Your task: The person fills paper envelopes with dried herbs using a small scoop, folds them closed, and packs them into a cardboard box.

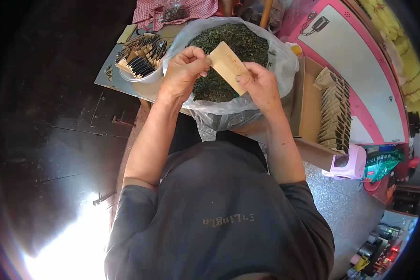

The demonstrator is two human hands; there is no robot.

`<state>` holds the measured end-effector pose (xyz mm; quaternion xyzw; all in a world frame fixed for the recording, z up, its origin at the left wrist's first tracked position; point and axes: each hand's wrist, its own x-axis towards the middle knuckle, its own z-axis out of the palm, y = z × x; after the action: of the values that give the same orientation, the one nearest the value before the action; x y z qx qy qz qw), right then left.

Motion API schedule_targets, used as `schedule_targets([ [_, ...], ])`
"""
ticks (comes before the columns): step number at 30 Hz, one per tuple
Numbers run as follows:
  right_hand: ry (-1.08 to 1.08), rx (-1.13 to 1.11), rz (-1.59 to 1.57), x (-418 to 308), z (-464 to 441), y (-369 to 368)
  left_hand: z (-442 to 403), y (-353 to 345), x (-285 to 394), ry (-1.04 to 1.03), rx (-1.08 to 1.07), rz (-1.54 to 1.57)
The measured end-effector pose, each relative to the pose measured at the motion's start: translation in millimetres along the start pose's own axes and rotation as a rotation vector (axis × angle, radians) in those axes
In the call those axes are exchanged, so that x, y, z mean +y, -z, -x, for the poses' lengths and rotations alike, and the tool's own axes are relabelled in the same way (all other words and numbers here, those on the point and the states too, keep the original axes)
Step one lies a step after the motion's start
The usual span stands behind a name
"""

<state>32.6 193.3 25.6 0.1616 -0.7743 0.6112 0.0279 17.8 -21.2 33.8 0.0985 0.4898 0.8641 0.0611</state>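
Observation:
A flat kraft-paper packet [229,69] with small reddish print is held tilted over a heap of dark green dried leaves [214,88]. My right hand [262,87] grips its lower right end, thumb on the printed face. My left hand [184,70] is closed in a pinch at the packet's upper left edge; its fingertips partly cover that edge. Beneath both hands, the leaves fill a wide round container lined with a translucent plastic bag [284,60]. Whether anything is inside the packet cannot be seen.
A white tub [147,78] of upright brown and black packets stands on the table at left. A cardboard box [308,93] at right holds a row of filled-looking packets [335,109]. Beyond are a checked cloth [147,11], a pink-and-white cabinet [345,42] and a pink plastic stool [352,163].

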Motion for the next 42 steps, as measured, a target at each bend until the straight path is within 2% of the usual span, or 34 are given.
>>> schedule_targets([
  [1,-0.001,0.000,0.000,0.4,2.1,0.2,0.0,-0.5,-2.4,0.001,0.000,0.001],
  [3,-0.178,0.014,-0.224,0.7,5.4,-2.0,-0.1,0.9,-7.8,0.021,0.046,0.018],
  [7,-0.208,0.100,-0.396,3.4,10.3,-16.2,3.2,-2.6,-22.3,0.002,0.020,0.101],
  [13,-0.167,0.124,-0.562,5.8,14.5,-42.9,19.1,-29.1,-35.2,0.093,-0.205,0.024],
  [15,-0.183,0.105,-0.476,7.3,16.7,-38.1,19.7,-27.3,-35.7,0.229,-0.250,0.034],
  [16,-0.100,0.173,-0.295,6.0,17.4,-37.8,20.4,-27.3,-36.9,0.117,-0.206,-0.102],
  [17,-0.016,0.238,-0.114,5.5,17.4,-36.6,20.1,-26.0,-36.3,0.114,-0.205,-0.103],
  [18,0.200,0.288,-0.058,19.3,14.0,-33.8,19.9,-24.8,-36.4,0.038,-0.171,-0.204],
  [19,0.197,0.289,-0.058,7.8,15.2,-33.7,20.6,-24.3,-37.1,-0.036,-0.139,-0.305],
  [22,0.416,0.354,0.238,-36.7,15.0,-31.4,23.7,-23.7,-40.3,-0.031,-0.157,-0.372],
  [23,0.416,0.355,0.240,-40.8,12.6,-31.5,24.0,-22.7,-42.5,-0.054,-0.182,-0.410],
  [25,0.632,0.334,0.408,-46.4,8.0,-33.0,22.6,-20.5,-48.4,-0.097,-0.199,-0.374],
  [27,0.633,0.310,0.434,-45.2,7.1,-34.8,24.4,-22.6,-39.5,-0.230,-0.212,-0.594],
  [32,0.706,0.320,0.523,-41.0,5.7,-32.4,22.9,-18.9,-41.1,-0.175,-0.193,-0.541],
  [35,0.743,0.345,0.583,-40.3,4.1,-28.5,20.8,-19.0,-40.0,-0.174,-0.178,-0.649],
  [42,0.764,0.355,0.581,-39.7,4.5,-28.9,19.1,-23.5,-37.0,-0.148,-0.129,-0.587],
])
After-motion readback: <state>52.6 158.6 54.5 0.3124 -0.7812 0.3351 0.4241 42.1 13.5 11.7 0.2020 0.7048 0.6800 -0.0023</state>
